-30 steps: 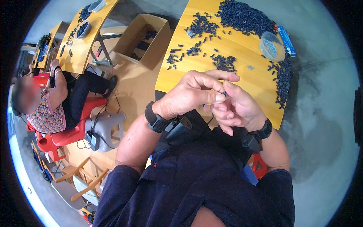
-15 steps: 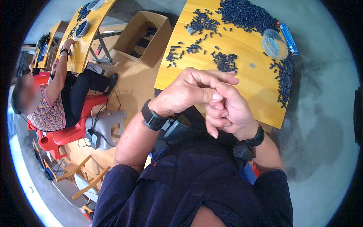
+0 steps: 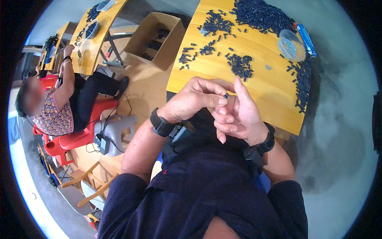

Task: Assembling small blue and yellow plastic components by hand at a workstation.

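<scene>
My left hand [image 3: 195, 98] pinches a small black cylindrical piece [image 3: 226, 96] between thumb and forefinger, just off the table's near edge. Only the end of the piece shows, with a bluish spot on it. Close against it, my right hand [image 3: 245, 116] is palm up, its thumb raised away and its fingers loosely bent, and no object shows in it. Beyond the hands, a small pile of similar black pieces [image 3: 240, 66] lies on the yellow wooden table [image 3: 274, 93].
Farther back are a large heap of black pieces [image 3: 262, 16] and a clear bowl [image 3: 291, 47] with small light-blue bits. A blue box [image 3: 306, 40] lies beside it. Left of the table stands an open cardboard box [image 3: 172, 49]. A co-worker [image 3: 55, 105] sits at another table.
My right thumb has lifted off the pinch and points up, opening that hand. The small black piece now shows between my left fingertips. The co-worker's hand has shifted slightly.
</scene>
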`<state>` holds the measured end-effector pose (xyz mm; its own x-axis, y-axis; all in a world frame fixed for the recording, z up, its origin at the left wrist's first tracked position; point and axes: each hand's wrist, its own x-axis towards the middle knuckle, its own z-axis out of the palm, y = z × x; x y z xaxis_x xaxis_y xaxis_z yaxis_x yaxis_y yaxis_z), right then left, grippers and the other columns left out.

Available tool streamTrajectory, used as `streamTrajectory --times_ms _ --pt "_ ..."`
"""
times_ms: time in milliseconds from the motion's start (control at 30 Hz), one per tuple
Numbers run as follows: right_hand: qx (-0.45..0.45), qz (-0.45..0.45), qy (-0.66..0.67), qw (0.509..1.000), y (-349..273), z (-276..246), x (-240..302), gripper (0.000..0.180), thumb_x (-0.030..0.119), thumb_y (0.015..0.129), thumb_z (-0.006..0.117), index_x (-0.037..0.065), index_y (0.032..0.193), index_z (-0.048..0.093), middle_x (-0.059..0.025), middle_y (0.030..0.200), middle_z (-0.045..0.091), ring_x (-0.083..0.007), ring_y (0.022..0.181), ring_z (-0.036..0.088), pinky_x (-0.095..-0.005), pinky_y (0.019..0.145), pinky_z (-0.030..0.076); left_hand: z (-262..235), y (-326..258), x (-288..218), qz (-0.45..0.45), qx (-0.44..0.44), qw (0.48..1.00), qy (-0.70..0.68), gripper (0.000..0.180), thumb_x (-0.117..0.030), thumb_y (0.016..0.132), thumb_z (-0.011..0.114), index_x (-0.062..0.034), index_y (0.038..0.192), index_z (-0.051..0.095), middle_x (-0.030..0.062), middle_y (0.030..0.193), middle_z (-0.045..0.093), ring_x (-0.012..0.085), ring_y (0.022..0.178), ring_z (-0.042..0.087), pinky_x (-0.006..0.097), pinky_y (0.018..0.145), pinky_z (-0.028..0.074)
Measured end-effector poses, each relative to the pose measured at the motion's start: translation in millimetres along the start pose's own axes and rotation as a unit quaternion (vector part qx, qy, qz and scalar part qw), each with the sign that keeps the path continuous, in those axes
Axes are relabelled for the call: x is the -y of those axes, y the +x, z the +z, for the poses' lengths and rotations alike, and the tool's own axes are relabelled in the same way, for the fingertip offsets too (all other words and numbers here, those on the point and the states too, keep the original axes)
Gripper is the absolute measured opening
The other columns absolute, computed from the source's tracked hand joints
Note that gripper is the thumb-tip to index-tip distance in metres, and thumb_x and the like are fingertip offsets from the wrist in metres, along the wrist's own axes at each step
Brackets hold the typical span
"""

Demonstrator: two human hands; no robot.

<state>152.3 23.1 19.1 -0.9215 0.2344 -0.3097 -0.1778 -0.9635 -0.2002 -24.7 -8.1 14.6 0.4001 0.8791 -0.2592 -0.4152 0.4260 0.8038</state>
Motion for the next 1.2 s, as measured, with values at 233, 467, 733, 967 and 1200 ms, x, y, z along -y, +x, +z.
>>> streamTrajectory --times_ms 233,467,733,967,1200 --pt "-0.081 -0.007 -0.076 0.994 -2.0 -17.4 -3.8 0.045 0.049 0.097 0.039 0.010 0.076 0.047 0.0027 0.051 0.036 -0.0107 0.036 0.041 -0.0379 0.041 0.053 -2.7 5.8 18.7 0.026 0.003 0.999 0.035 0.010 -0.002 0.085 0.063 0.0014 0.094 0.067 0.0048 0.092 0.067 0.0115 0.083 0.061 0.024 0.077 0.050" --pt "-0.364 -0.166 -0.342 0.851 -22.8 -75.1 10.5 0.042 0.039 0.096 0.049 0.008 0.068 0.046 0.0006 0.052 0.039 -0.0100 0.034 0.039 -0.0268 0.034 0.043 -23.7 16.8 63.0 -0.027 -0.131 0.975 0.179 0.031 -0.006 0.081 0.065 0.0090 0.108 0.060 0.0115 0.097 0.065 0.0156 0.093 0.061 0.028 0.084 0.049" --pt "-0.564 -0.132 -0.721 0.381 -91.5 -164.1 108.6 0.053 0.046 0.090 0.053 -0.005 0.075 0.057 -0.0215 0.074 0.063 -0.0370 0.066 0.061 -0.0430 0.062 0.049 -66.9 37.6 72.8 -0.072 -0.203 0.965 0.150 0.025 -0.008 0.084 0.063 0.0065 0.104 0.061 0.0106 0.089 0.065 0.0155 0.070 0.064 0.026 0.062 0.053" --pt "-0.623 -0.093 -0.730 0.267 -84.3 -138.9 104.5 0.051 0.048 0.087 0.055 -0.003 0.085 0.060 -0.0258 0.085 0.064 -0.0419 0.082 0.062 -0.0461 0.074 0.047 -71.6 38.9 69.3 -0.088 -0.252 0.958 0.102 0.023 -0.010 0.088 0.057 0.0041 0.106 0.059 0.0097 0.084 0.066 0.0149 0.056 0.064 0.023 0.045 0.049" --pt "-0.640 -0.075 -0.724 0.246 -79.8 -141.0 97.1 0.048 0.047 0.086 0.057 0.000 0.094 0.058 -0.0232 0.087 0.066 -0.0404 0.085 0.063 -0.0464 0.074 0.048 -70.4 40.9 71.3 -0.084 -0.274 0.952 0.105 0.019 -0.009 0.085 0.057 0.0043 0.097 0.062 0.0101 0.080 0.065 0.0151 0.052 0.063 0.024 0.043 0.048"
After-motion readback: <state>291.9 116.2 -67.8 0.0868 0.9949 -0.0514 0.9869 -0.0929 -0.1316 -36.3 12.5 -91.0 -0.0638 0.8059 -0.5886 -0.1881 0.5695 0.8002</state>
